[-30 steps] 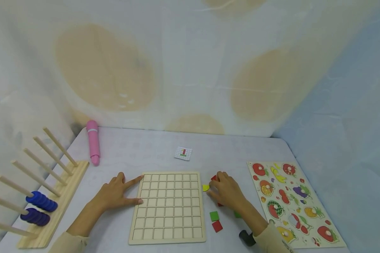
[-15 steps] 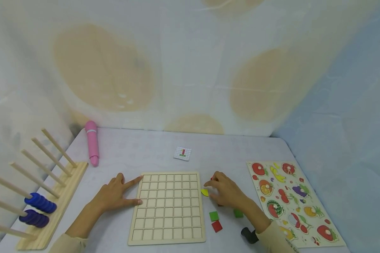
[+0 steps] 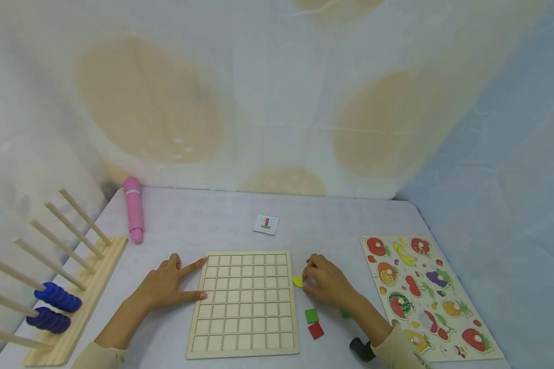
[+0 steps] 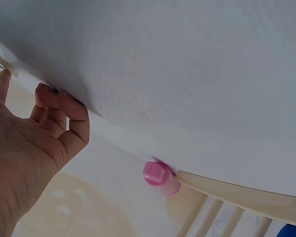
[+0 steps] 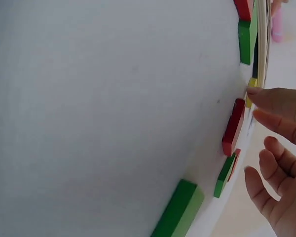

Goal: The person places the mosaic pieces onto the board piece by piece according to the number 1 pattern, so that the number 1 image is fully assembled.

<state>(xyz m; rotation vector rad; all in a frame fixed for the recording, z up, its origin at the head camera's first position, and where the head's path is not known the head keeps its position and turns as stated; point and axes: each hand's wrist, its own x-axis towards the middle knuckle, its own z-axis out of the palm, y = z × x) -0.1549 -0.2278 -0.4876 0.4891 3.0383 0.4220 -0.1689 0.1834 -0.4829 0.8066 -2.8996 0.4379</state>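
My left hand (image 3: 166, 284) spreads its thumb and index finger against the left edge of a wooden grid board (image 3: 191, 328). The left wrist view shows its other fingers (image 4: 74, 118) bent and holding nothing. My right hand (image 3: 328, 282) reaches low beside the board's right edge, thumb and index tips right at a yellow piece (image 3: 297, 281) with a rounded edge. In the right wrist view the thumb tip overlaps the yellow piece (image 5: 252, 84), with a gap to the index tip. Red (image 5: 234, 126) and green tiles (image 5: 226, 175) lie near this hand, partly hidden under it in the head view.
A small pattern card (image 3: 265, 224) lies behind the board. Pegged counting rack (image 3: 92, 277) with blue rings and a pink microphone-like toy (image 3: 135, 210) are on the left. At right are a fruit puzzle board (image 3: 424, 302), green (image 3: 311, 315) and red tiles (image 3: 316, 330), and a black object (image 3: 362, 349).
The yellow piece has shifted slightly toward the near side and turned beside the board. My right index finger has lifted, then come down close to the piece. My left hand stays at the board.
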